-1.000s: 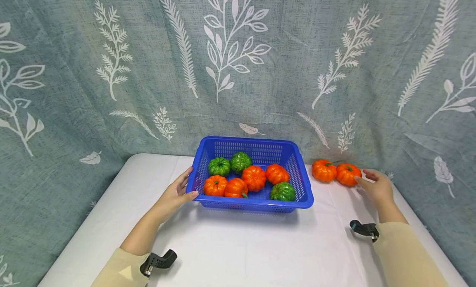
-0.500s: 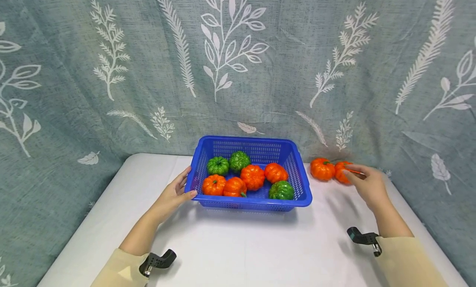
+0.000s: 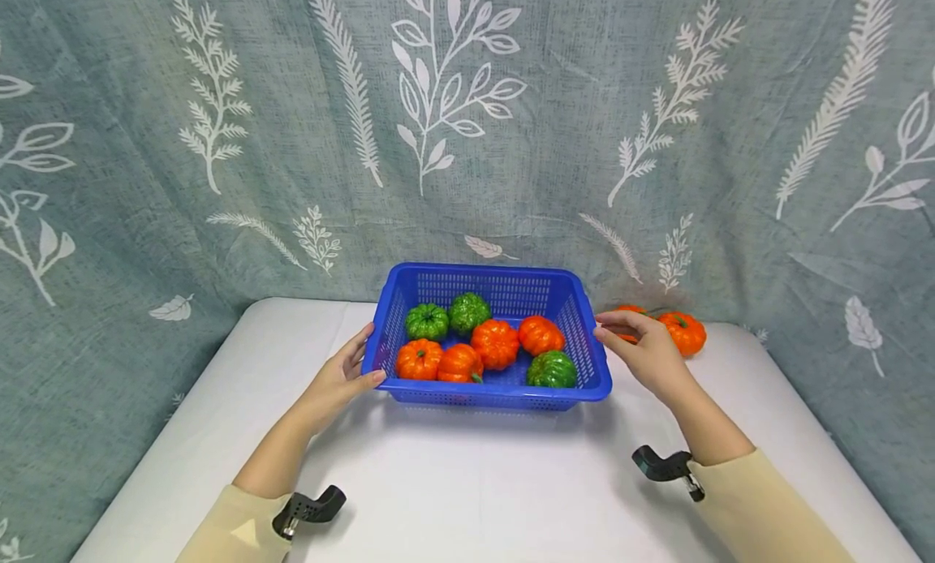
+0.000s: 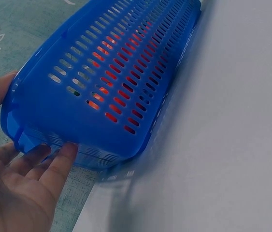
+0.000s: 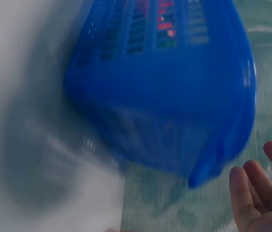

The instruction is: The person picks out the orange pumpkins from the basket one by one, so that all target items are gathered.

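Note:
A blue basket holds several small orange and green pumpkins, among them an orange one and a green one. At its left end my left hand grips the rim, thumb at the front corner and fingers along the outer side; the left wrist view shows the fingertips against the basket wall. My right hand is beside the right end, fingers extended toward the rim; in the right wrist view that hand shows a small gap from the basket.
Two orange pumpkins lie right of the basket: one behind my right hand, the other mostly hidden by it. A patterned green curtain hangs behind the white table.
My right hand has moved left from the two loose pumpkins to the basket's right end. My left hand has stayed on the basket's left rim.

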{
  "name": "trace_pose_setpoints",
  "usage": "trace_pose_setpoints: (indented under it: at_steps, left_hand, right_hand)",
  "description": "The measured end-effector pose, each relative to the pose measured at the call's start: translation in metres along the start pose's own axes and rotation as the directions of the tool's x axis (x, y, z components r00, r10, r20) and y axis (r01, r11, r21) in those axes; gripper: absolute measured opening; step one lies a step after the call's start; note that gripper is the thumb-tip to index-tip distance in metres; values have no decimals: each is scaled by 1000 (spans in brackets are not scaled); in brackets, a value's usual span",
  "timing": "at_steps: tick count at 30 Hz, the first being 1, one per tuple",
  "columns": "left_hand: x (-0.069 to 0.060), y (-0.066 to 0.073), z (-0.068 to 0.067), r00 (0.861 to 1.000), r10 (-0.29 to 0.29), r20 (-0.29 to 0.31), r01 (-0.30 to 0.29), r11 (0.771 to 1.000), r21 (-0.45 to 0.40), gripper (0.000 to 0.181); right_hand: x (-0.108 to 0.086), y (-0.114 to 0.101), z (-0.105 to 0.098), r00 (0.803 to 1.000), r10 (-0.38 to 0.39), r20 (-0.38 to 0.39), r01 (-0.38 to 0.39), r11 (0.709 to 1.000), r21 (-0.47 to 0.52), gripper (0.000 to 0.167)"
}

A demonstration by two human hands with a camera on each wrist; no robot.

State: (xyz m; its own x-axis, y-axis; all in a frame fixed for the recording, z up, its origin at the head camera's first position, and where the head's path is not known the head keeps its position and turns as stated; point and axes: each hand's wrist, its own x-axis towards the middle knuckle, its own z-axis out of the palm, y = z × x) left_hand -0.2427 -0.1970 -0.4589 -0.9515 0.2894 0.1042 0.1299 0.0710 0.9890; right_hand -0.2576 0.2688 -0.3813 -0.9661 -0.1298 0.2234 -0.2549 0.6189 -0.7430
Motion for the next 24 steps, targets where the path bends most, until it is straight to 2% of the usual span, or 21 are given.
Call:
trace_pose_setpoints:
  at_steps: [8,11,16,24]
  left_hand:
    - [1,3,2,1000,1,0,-1,1000,-12,83]
    - [1,3,2,1000,-3,1,3,1000,-14,82]
    - [2,3,1,1000,-4,5,4,1000,-16,83]
    - [0,2,1,1000,-2,-1,2,1000,-15,83]
  right_hand:
    - [15,-29,36,991,-85,107,79,995,57,36]
    - [19,-38,52,983,-96,155,83,993,84,34]
    - [24,-53,73,964,-120,239,95,989,117,36]
    - [35,-68,103,929,-134,345,115,990,78,37]
